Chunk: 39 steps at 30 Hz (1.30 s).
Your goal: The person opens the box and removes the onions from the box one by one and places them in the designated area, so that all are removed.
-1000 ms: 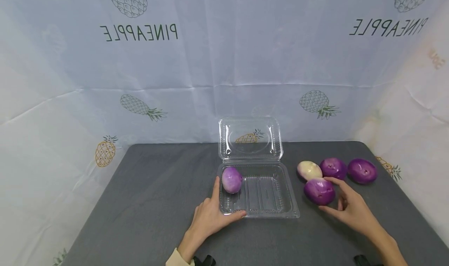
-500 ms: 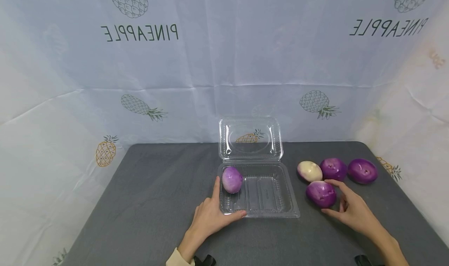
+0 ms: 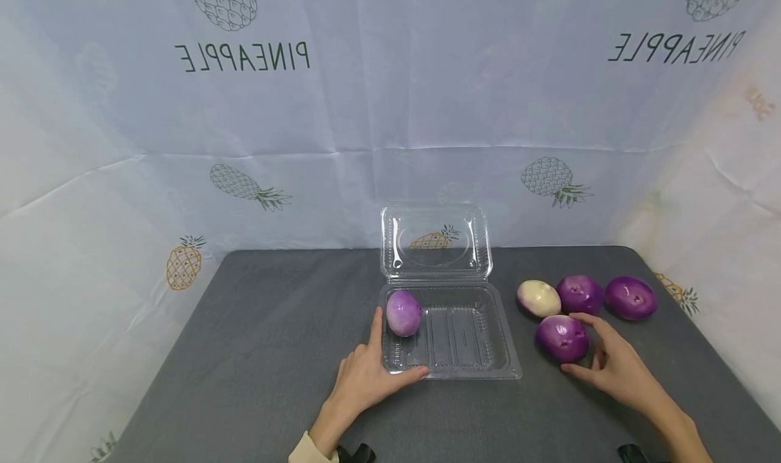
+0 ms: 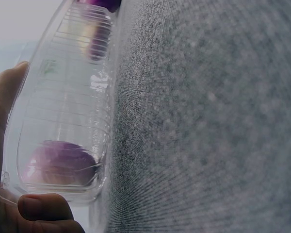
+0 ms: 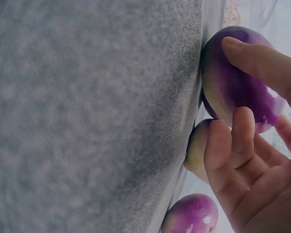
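Note:
My right hand (image 3: pixel 613 365) grips a glossy purple-and-cream egg-shaped vegetable (image 3: pixel 562 339), thumb on the near side and fingers on the far side; its exact kind is unclear. In the right wrist view the thumb lies on its purple skin (image 5: pixel 247 80). My left hand (image 3: pixel 369 378) rests at the front left corner of a clear plastic clamshell box (image 3: pixel 511 368), index finger straight along the left wall, thumb along the front rim. The box's lid (image 3: pixel 436 243) stands raised. Inside, at the left, sits one pale purple oval piece (image 3: pixel 403 313), also seen through the plastic (image 4: pixel 60 162).
Behind the right hand lie a mostly cream oval piece (image 3: pixel 539 298) and two purple ones, one in the middle (image 3: pixel 579 293) and one further right (image 3: pixel 630 297). A dark grey table (image 3: pixel 293 314) carries everything. A pineapple-print curtain (image 3: pixel 390 110) hangs behind it.
My right hand and the egg-shaped vegetable have shifted slightly right and nearer to me, opening a small gap from the cream piece. The left hand and box have stayed put.

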Each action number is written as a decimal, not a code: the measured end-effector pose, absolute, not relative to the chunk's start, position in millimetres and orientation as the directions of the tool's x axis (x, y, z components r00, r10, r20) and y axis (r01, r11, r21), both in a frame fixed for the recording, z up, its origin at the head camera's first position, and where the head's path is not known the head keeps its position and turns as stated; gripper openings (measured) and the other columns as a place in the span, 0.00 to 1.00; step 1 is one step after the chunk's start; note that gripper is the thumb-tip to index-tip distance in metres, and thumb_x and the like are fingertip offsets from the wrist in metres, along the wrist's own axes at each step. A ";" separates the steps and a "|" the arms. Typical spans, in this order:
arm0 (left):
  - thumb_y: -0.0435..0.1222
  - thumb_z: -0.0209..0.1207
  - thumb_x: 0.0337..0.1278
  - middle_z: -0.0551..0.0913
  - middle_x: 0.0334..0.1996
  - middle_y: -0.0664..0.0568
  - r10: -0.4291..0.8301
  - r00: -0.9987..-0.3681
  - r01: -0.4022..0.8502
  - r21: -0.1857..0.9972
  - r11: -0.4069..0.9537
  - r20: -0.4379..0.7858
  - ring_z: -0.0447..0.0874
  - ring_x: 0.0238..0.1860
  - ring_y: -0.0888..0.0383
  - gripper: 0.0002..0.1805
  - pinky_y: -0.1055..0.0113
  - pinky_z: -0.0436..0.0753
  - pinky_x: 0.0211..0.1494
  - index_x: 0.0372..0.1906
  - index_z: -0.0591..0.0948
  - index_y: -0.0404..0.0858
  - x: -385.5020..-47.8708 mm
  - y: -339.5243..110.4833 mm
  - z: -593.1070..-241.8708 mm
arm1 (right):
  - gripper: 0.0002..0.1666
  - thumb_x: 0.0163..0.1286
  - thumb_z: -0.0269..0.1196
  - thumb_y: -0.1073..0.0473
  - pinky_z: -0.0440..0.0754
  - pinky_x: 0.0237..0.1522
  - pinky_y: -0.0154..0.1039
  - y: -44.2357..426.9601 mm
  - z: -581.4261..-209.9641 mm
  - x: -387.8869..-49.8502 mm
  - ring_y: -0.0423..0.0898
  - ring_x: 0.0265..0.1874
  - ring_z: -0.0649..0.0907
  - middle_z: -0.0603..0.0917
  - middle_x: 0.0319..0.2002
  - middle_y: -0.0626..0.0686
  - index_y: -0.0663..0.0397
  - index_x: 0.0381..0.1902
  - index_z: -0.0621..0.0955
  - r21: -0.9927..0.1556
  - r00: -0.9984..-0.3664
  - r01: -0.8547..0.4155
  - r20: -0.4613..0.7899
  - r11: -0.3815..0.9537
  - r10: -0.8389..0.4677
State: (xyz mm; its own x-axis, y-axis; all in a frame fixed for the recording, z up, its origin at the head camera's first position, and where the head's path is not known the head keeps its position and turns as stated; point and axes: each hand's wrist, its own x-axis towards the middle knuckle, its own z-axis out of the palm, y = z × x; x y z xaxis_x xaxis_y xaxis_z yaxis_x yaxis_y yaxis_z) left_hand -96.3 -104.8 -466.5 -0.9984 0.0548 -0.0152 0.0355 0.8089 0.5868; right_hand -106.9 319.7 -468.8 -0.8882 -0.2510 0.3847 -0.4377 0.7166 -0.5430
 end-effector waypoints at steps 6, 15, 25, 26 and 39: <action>0.78 0.67 0.30 0.74 0.17 0.54 0.056 -0.998 0.038 0.584 0.811 -0.013 0.70 0.22 0.59 0.78 0.60 0.72 0.27 0.84 0.46 0.42 -96.3 -104.8 -466.7 | 0.57 0.37 0.83 0.72 0.66 0.18 0.25 319.2 -472.4 -107.8 0.27 0.15 0.67 0.74 0.45 0.43 0.63 0.68 0.71 -0.520 -0.862 -0.477 0.434 0.708 -0.261; 0.77 0.67 0.31 0.74 0.16 0.54 0.056 -0.998 0.038 0.587 0.809 -0.012 0.70 0.22 0.58 0.78 0.60 0.72 0.28 0.84 0.46 0.42 -96.0 -104.9 -466.6 | 0.53 0.42 0.83 0.67 0.67 0.21 0.25 317.6 -468.7 -107.5 0.27 0.16 0.68 0.75 0.55 0.61 0.61 0.68 0.73 -0.519 -0.877 -0.447 0.414 0.729 -0.243; 0.77 0.67 0.31 0.72 0.16 0.54 0.054 -0.998 0.031 0.591 0.806 -0.021 0.70 0.22 0.59 0.77 0.60 0.72 0.28 0.84 0.46 0.42 -94.9 -104.9 -465.8 | 0.50 0.48 0.82 0.60 0.67 0.19 0.31 318.4 -466.4 -105.7 0.29 0.15 0.67 0.78 0.41 0.57 0.59 0.68 0.73 -0.536 -0.926 -0.337 0.337 0.774 -0.170; 0.77 0.67 0.31 0.73 0.16 0.54 0.053 -0.998 0.030 0.590 0.807 -0.022 0.70 0.22 0.59 0.77 0.60 0.72 0.28 0.84 0.46 0.42 -94.9 -104.8 -465.8 | 0.50 0.48 0.82 0.59 0.67 0.19 0.31 318.5 -466.6 -105.5 0.29 0.15 0.67 0.77 0.37 0.55 0.58 0.68 0.73 -0.538 -0.930 -0.329 0.329 0.776 -0.166; 0.77 0.67 0.30 0.75 0.18 0.53 0.053 -0.998 0.033 0.591 0.806 -0.017 0.71 0.23 0.58 0.77 0.59 0.73 0.29 0.84 0.47 0.42 -96.4 -105.1 -466.5 | 0.52 0.48 0.82 0.60 0.66 0.18 0.31 320.0 -466.3 -105.1 0.29 0.13 0.67 0.74 0.26 0.48 0.58 0.70 0.72 -0.538 -0.934 -0.314 0.321 0.782 -0.155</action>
State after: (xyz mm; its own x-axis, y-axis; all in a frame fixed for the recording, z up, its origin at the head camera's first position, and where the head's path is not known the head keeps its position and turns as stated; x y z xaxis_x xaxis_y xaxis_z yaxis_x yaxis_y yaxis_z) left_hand -96.4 -105.1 -466.5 -0.9985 0.0530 -0.0168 0.0328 0.8058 0.5913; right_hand -105.1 320.0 -466.3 -0.9344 -0.1553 0.3206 -0.3144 0.7825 -0.5375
